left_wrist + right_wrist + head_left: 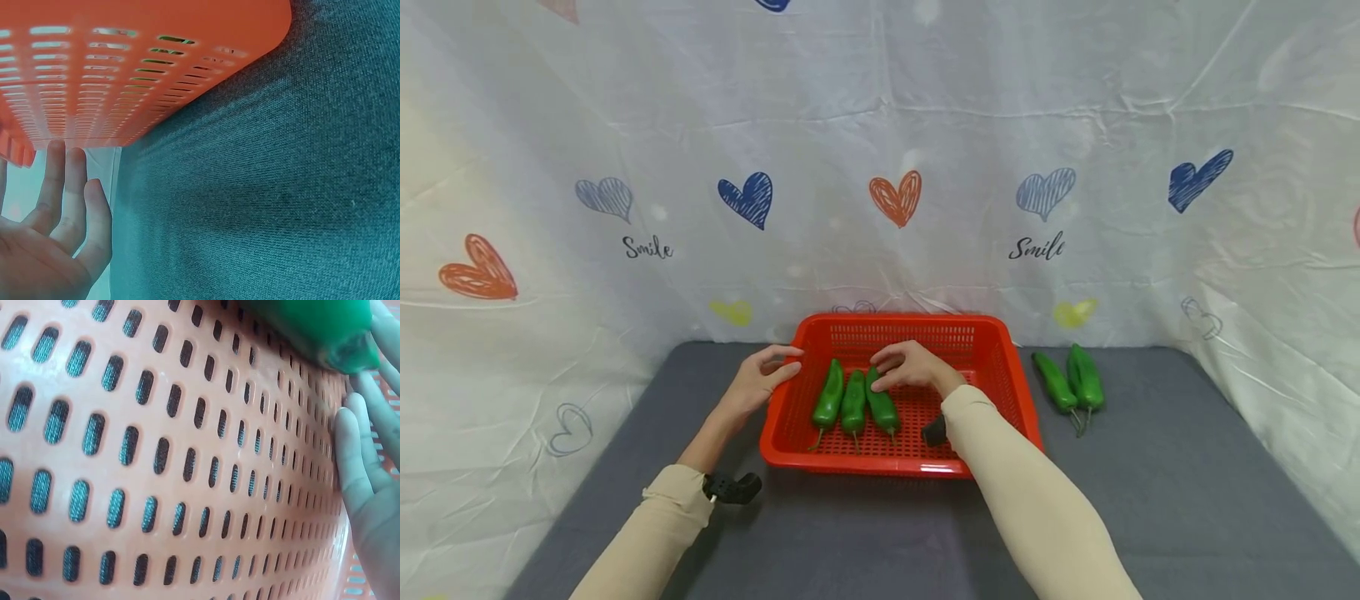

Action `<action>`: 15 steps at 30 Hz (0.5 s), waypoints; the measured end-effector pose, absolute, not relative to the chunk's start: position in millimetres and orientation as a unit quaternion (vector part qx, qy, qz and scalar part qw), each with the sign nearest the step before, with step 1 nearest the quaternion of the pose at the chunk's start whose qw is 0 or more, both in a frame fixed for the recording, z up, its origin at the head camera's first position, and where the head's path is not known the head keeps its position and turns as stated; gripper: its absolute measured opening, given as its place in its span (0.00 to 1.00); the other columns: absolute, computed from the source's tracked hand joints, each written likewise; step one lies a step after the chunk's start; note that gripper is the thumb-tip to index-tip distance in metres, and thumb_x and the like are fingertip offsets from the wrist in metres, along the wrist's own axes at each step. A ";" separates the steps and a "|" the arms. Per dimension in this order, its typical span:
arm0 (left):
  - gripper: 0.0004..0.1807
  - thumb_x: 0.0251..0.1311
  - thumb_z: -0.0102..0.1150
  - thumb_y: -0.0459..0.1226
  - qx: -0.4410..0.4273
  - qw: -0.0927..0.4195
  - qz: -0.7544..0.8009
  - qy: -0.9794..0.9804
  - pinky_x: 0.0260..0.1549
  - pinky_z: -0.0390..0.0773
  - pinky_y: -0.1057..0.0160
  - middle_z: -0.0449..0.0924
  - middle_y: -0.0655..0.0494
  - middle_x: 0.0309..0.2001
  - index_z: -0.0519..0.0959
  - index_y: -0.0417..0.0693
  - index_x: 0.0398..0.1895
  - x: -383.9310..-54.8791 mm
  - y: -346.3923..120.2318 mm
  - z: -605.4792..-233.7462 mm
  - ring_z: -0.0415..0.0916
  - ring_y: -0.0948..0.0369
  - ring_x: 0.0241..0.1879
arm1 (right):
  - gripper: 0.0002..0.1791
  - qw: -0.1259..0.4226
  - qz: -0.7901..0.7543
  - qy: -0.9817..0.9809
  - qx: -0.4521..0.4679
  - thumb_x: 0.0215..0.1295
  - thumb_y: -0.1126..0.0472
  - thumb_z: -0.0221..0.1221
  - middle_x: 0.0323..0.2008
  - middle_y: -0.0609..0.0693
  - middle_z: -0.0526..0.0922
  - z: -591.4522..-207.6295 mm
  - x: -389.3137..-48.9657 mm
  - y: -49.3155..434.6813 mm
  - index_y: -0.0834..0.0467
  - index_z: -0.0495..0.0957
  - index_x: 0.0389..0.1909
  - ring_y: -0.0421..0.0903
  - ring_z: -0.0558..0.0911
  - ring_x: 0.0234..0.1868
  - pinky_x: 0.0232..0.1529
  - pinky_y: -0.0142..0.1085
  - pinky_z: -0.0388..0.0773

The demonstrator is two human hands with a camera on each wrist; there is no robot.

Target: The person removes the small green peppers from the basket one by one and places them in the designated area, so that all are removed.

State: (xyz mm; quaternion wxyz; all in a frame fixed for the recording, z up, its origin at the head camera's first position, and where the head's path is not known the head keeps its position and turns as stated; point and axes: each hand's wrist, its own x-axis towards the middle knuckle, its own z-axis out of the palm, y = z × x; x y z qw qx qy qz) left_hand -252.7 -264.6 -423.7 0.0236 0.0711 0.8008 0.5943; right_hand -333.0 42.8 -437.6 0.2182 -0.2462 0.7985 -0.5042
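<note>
A red plastic basket [880, 461] with slotted walls holds a row of green peppers: a left one [829, 400], a middle one [853, 404] and a right one [882, 407], stems toward the front. My right hand [912, 367] is inside the basket, thumb and fingers about the far end of the right pepper. In the right wrist view its fingers [353, 456] are fairly straight, near the pepper's tip [353, 353] and the basket floor. My left hand [758, 382] is at the basket's left rim, fingers loosely extended; in the left wrist view they stand beside the slotted wall [75, 81].
Two more green peppers, one slimmer [1055, 383] and one thicker [1085, 379], lie on the grey tablecloth [1165, 483] right of the basket. Behind the table hangs a white curtain [820, 267] with hearts and "Smile" lettering. Black devices are on both wrists.
</note>
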 end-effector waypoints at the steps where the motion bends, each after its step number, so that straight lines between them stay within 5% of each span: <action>1: 0.24 0.73 0.61 0.41 0.071 0.024 0.593 0.801 0.40 0.84 0.52 0.71 0.34 0.65 0.73 0.41 0.67 -252.9 -264.8 -424.3 0.77 0.44 0.54 | 0.27 0.217 -0.503 0.800 -0.245 0.62 0.65 0.71 0.55 0.59 0.82 -437.6 -332.7 42.4 0.66 0.78 0.62 0.54 0.80 0.55 0.49 0.46 0.80; 15: 0.24 0.73 0.60 0.41 0.064 0.027 0.594 0.802 0.41 0.84 0.52 0.71 0.34 0.65 0.73 0.41 0.67 -251.7 -264.5 -422.6 0.77 0.45 0.54 | 0.26 0.220 -0.504 0.799 -0.243 0.62 0.66 0.71 0.55 0.61 0.82 -435.0 -331.1 37.1 0.68 0.78 0.61 0.54 0.81 0.55 0.49 0.45 0.81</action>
